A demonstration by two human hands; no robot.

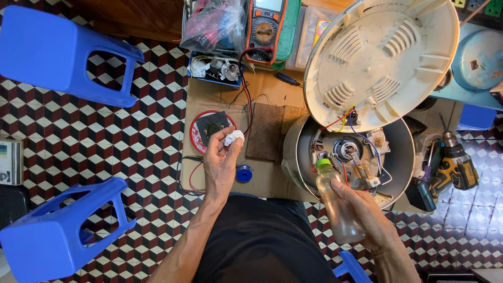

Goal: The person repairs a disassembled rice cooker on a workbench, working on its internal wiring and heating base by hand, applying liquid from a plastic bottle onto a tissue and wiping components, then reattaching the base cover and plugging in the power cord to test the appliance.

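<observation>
Hands: two bare hands of one person, seen from above.
Left hand (220, 162): lifted up, fingers pinched tight on a small crumpled white wad of tissue (233, 138). The wad sits at the fingertips, just over the edge of a round red lid with a dark square pad on it (211, 128).
Right hand (367, 212): wrapped around a clear plastic bottle with a green cap (335, 202). The bottle is tilted, with the cap end pointing up toward the open cooker. The cap looks to be on.
Cooker: a round metal cooker body turned open side up (401, 152), with red, blue and yellow wires and small metal parts inside. The bottle cap is right at its near rim.
Cooker base: a big round cream plastic base plate with slotted vents (382, 52), tipped up behind the body and joined to it by the wires.
Floor: tiles in a red, black and white cube pattern (105, 136), with a flat sheet of brown cardboard (267, 178) under the work.
Nearby: an orange and grey meter with red and black leads (264, 29), a yellow and black drill (456, 165), a small blue roll of tape (243, 173), and two blue plastic stools (57, 52).
</observation>
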